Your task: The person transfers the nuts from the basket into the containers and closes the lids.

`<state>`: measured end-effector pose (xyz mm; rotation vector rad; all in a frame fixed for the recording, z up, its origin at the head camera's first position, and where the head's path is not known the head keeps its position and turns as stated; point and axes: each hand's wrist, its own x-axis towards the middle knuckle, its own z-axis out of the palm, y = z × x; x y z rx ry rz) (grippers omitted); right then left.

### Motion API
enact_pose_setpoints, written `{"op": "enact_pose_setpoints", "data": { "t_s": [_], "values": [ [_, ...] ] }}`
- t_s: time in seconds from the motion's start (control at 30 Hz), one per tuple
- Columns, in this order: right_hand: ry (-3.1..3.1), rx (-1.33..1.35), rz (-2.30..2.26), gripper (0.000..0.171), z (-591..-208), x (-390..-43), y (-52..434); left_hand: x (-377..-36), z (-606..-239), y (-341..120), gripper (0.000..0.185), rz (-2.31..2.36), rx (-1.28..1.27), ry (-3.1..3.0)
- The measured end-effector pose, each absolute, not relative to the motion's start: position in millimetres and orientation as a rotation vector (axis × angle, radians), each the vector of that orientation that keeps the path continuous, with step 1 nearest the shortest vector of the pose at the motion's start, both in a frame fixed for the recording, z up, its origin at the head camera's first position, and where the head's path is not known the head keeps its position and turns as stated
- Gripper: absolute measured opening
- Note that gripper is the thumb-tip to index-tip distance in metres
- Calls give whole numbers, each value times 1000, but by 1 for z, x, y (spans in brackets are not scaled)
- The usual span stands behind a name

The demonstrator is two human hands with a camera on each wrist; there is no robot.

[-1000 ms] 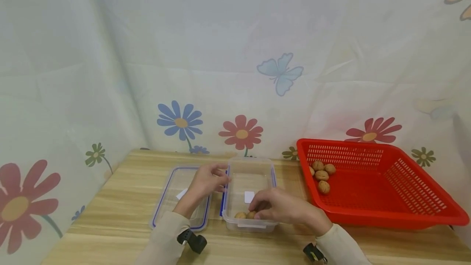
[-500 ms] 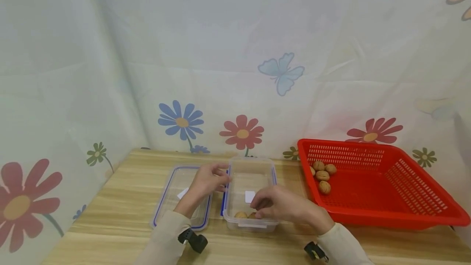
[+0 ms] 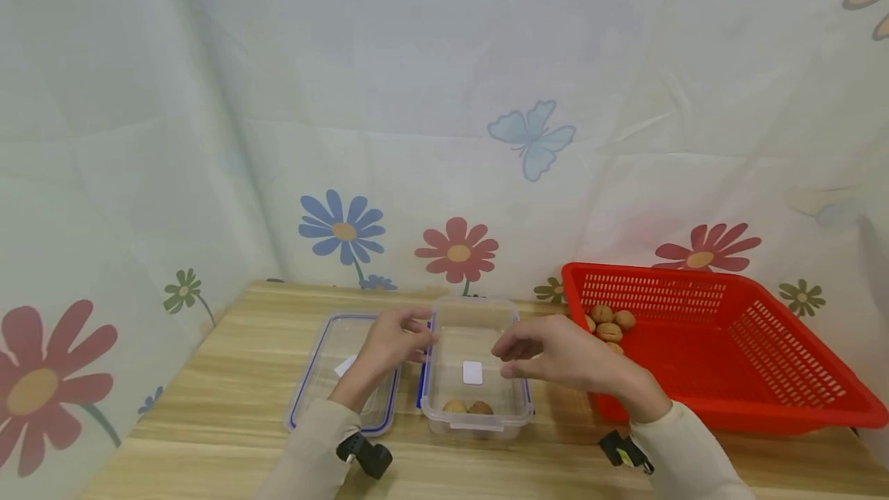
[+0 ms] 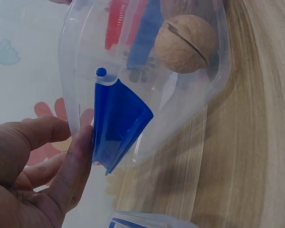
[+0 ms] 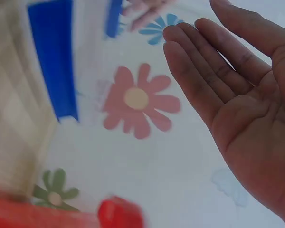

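A pale curtain [image 3: 444, 99] printed with flowers and a blue butterfly [image 3: 531, 139] wraps round behind a light wooden table [image 3: 229, 376], all under soft, even light.

Your left hand [image 4: 31, 178]: thumb and fingers pinch the wall of the clear plastic container [image 4: 85, 52], just beside its blue latch flap [image 4: 118, 121], which hangs open and angled outward. Inside the container: one whole walnut [image 4: 186, 43] with a visible seam, a second walnut [image 4: 178, 6] partly cut off above it. Beneath: wooden tabletop [image 4: 247, 152]. Bottom edge: a blue-trimmed clear lid [image 4: 147, 222], barely showing.
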<state>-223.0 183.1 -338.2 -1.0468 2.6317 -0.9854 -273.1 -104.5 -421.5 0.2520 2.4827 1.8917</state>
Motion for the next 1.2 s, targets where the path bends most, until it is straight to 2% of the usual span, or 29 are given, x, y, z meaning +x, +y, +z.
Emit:
{"op": "enact_pose_setpoints", "data": {
  "t_s": [0.6, 0.9, 1.2],
  "values": [
    [2789, -903, -936, 28, -277, -244, 248, -272, -421, -104, 45, 1875, 245, 2491],
    [2853, -807, -863, 34, -274, -262, 274, -270, -420, -104, 46, 1862, 236, 2493],
    [2921, -708, -848, 40, -286, -282, 304, -270, -420, -104, 46, 1882, 218, 2479]
  ]
}}
